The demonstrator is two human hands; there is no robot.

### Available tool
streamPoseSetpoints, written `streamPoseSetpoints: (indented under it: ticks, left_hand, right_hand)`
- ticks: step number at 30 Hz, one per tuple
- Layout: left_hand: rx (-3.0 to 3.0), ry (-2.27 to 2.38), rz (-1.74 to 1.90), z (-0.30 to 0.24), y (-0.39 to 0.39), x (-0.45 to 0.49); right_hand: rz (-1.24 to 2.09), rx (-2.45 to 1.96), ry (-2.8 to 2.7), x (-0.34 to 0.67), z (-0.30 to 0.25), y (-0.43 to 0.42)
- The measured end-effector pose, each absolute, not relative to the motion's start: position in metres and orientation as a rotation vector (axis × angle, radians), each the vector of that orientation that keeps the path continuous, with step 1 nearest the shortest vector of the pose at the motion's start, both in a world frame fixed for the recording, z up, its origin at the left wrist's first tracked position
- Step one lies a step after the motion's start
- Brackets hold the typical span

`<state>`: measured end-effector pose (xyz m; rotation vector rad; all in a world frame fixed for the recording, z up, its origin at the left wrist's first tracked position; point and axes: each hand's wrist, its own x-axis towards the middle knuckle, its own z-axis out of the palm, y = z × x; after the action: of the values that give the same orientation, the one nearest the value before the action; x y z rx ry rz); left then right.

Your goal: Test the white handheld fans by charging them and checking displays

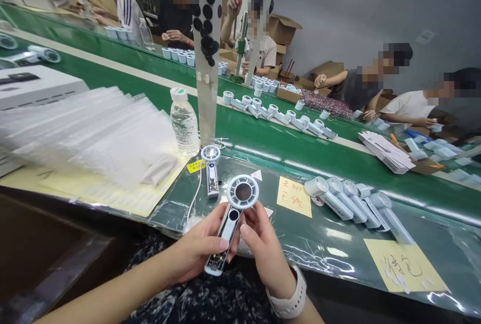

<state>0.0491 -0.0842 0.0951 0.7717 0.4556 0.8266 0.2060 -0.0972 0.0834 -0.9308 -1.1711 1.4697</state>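
Note:
A light blue handheld fan [230, 233] with a round ring head is held in front of my lap. The front of its handle is uncovered, with dark inner parts showing near the lower end. My left hand [208, 239] is closed round the handle, thumb across its front. On the other side my right hand [259, 239] supports the fan from behind, its fingers curled below the head and its thumb raised off the handle. Some fingertips are hidden behind the fan. Just beyond lies another handheld fan [212, 179] with an open handle, near a white cable [194, 196].
A water bottle [184, 121] stands beside a metal post [206, 108]. Clear plastic sleeves [93, 133] are piled at left. Several fans [338, 201] lie at right between handwritten yellow notes [295, 197]. Across the green conveyor belt [240, 133], which carries more fans, people work.

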Motion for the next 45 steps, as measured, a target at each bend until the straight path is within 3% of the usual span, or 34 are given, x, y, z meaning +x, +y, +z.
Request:
streamPoseSetpoints:
  ticks: [5, 21, 27, 31, 36, 45]
  left_hand:
    - [0.846, 0.483, 0.813, 0.079, -0.089, 0.044]
    - [0.956, 0.556, 0.725, 0.065, -0.088, 0.043]
    - [0.865, 0.513, 0.71, 0.073, -0.086, 0.045]
    - [0.799, 0.543, 0.739, 0.077, -0.086, 0.048]
    - [0.808, 0.575, 0.675, 0.074, -0.086, 0.046]
    - [0.924, 0.618, 0.639, 0.068, -0.086, 0.043]
  right_hand:
    - [1.676, -0.795, -1.049, 0.195, 0.085, -0.097]
    - [1.59, -0.857, -1.104, 0.196, 0.085, -0.098]
    - [1.711, -0.772, -1.056, 0.201, 0.085, -0.09]
    - [1.663, -0.843, -1.044, 0.195, 0.078, -0.091]
    - [1.327, -0.95, -1.079, 0.185, 0.067, -0.097]
    - [1.384, -0.966, -1.104, 0.19, 0.07, -0.099]
